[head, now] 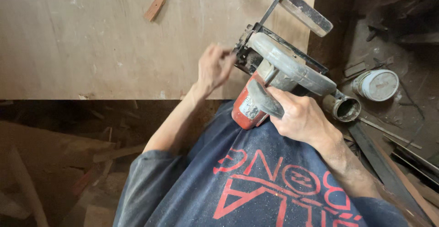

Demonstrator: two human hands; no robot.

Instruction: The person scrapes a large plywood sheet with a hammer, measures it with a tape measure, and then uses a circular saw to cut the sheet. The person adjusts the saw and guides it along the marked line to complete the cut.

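A red and grey circular saw (274, 78) rests on the near right corner of a large plywood sheet (91, 39). My right hand (299, 117) is wrapped around the saw's grey rear handle. My left hand (214, 67) is at the saw's black base plate on its left side, fingertips pinched on a small part there. The saw's dust outlet (344, 107) points right, past the sheet's edge. A black guide bar (276, 0) runs up from the base.
A dark wooden batten (299, 7) lies across the sheet's far right corner. A thin reddish wood strip (159, 0) lies at the top. A round tin (377, 85) and scrap strips lie on the dusty floor at right; offcuts lie below left.
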